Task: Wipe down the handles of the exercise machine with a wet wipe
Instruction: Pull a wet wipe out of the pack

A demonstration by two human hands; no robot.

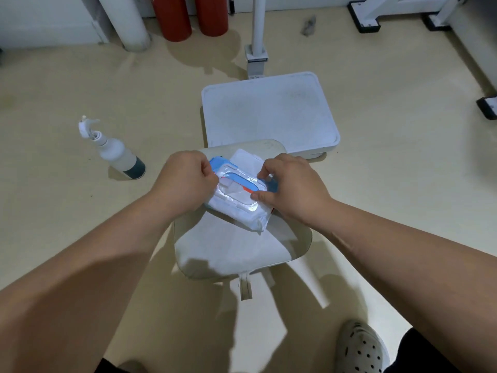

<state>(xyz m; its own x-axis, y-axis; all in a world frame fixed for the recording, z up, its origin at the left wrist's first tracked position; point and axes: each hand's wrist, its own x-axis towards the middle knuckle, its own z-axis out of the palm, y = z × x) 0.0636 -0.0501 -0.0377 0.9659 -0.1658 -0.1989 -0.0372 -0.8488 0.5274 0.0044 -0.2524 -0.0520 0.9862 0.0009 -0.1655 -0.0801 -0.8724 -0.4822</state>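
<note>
A white and blue pack of wet wipes (pixel 236 200) lies on a pale padded seat (pixel 236 251), its plastic flip lid (pixel 246 157) swung open at the far side. My left hand (pixel 185 181) grips the pack's left end with curled fingers. My right hand (pixel 290 187) pinches at the right edge of the pack's opening with thumb and fingers. No wipe is visibly out of the pack. No machine handle is in view.
A white spray bottle (pixel 115 154) stands on the beige floor to the left. A white platform (pixel 269 114) with a post (pixel 258 28) sits beyond the seat. Red cylinders (pixel 193 14) and a white pipe stand at the back; white frame feet (pixel 368 20) at the right.
</note>
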